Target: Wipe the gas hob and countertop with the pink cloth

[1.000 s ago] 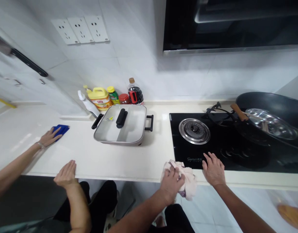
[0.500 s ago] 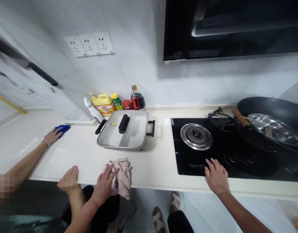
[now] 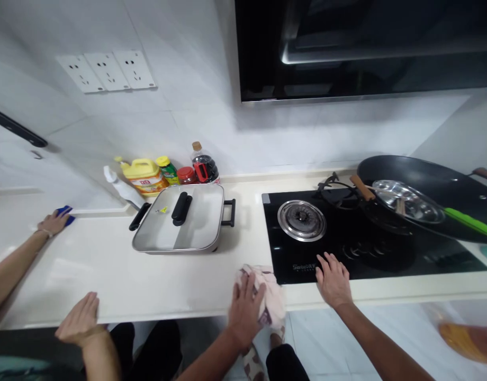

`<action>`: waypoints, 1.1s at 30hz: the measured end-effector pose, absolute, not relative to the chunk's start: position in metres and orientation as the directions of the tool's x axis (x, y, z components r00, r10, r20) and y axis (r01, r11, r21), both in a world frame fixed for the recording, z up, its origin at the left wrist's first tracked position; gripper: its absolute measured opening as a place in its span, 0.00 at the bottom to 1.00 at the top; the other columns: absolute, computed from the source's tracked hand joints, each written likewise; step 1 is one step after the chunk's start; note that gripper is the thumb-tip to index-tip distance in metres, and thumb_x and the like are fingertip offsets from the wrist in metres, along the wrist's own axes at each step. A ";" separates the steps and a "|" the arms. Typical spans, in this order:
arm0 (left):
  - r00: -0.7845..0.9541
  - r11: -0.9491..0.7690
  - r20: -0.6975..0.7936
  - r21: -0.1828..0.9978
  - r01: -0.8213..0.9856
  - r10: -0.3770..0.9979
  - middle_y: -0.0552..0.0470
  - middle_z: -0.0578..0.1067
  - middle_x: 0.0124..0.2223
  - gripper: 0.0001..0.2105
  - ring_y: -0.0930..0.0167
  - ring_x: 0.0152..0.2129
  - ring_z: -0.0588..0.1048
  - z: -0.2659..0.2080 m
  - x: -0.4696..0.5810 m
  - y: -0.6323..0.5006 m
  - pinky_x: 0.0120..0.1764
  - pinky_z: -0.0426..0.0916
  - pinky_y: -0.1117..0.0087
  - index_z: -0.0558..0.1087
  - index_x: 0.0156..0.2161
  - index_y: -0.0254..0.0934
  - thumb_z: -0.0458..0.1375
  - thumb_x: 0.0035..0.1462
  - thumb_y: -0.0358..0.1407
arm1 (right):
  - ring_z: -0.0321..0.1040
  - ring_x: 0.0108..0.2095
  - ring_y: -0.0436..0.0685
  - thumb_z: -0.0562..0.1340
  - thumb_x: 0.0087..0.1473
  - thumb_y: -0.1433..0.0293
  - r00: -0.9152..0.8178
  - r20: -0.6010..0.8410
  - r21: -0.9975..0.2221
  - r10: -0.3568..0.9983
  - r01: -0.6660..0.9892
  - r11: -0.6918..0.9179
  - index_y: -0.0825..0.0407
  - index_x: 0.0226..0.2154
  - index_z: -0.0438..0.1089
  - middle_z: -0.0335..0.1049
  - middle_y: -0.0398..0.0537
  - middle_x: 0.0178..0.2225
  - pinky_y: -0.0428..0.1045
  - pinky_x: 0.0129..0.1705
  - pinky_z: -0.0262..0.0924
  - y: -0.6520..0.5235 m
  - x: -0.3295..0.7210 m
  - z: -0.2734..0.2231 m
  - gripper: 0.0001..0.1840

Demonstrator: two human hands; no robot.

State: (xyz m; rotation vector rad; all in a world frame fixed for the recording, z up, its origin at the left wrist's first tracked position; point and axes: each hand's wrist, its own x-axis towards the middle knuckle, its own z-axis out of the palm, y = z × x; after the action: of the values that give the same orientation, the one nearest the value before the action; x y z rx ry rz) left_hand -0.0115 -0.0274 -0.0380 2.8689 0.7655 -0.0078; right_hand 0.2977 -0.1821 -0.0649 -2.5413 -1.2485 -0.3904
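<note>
My left hand (image 3: 245,312) presses on a pale pink cloth (image 3: 267,288) at the counter's front edge, just left of the black cooktop (image 3: 386,259). Part of the cloth hangs over the edge, and the fingers lie over its left side. My right hand (image 3: 334,280) holds nothing; its fingers are spread, resting on the cooktop's front border. Behind my left hand, towards the wall, stands a square electric pan (image 3: 199,219) with a glass lid and black handles.
At left, a co-worker's hand (image 3: 55,221) is on a blue cloth (image 3: 65,214); their other hand (image 3: 80,317) rests at the counter edge. A detergent jug (image 3: 144,174) and several bottles line the wall. A large wok (image 3: 410,164) covers the cooktop's right side.
My left hand has slid the pink cloth right along the counter, from in front of the pan to beside the cooktop. My right hand stays on the cooktop's border. The view has shifted right.
</note>
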 end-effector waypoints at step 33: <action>0.887 -0.849 0.055 0.321 0.420 0.459 0.38 0.54 0.76 0.40 0.40 0.72 0.52 -0.014 0.147 -0.039 0.66 0.51 0.31 0.66 0.69 0.50 0.66 0.54 0.59 | 0.49 0.72 0.63 0.53 0.62 0.73 0.631 0.271 -0.220 0.727 0.776 -0.591 0.53 0.64 0.66 0.60 0.57 0.69 0.64 0.71 0.41 -0.178 0.295 -0.054 0.28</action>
State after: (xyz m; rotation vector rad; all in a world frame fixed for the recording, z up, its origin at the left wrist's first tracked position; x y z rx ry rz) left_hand 0.1471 -0.0390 -0.0142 2.7530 0.6572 0.1870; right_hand 0.2948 -0.1780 -0.0544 -2.5392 -1.2076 -0.2179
